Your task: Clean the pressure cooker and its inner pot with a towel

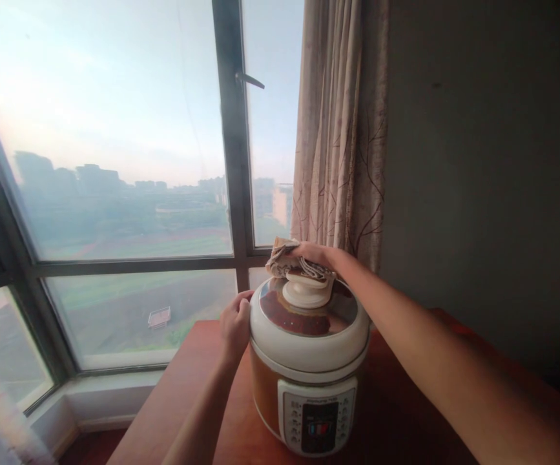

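A white and brown electric pressure cooker (309, 358) stands upright on a reddish wooden table, its control panel facing me. My right hand (314, 254) is closed on a folded patterned cloth (282, 258), which rests at the far side of the white lid knob (307, 290). Around the knob, the shiny top plate carries reflections. My left hand (236, 320) touches the left side of the cooker's lid rim, fingers curled against it; whether they grip the rim is hard to see.
The wooden table (177, 387) reaches to a window sill (115, 394) on the left. Behind the cooker are a dark-framed window (234, 129) with a handle (250, 80) and a beige curtain (338, 129). A grey wall (478, 161) fills the right side.
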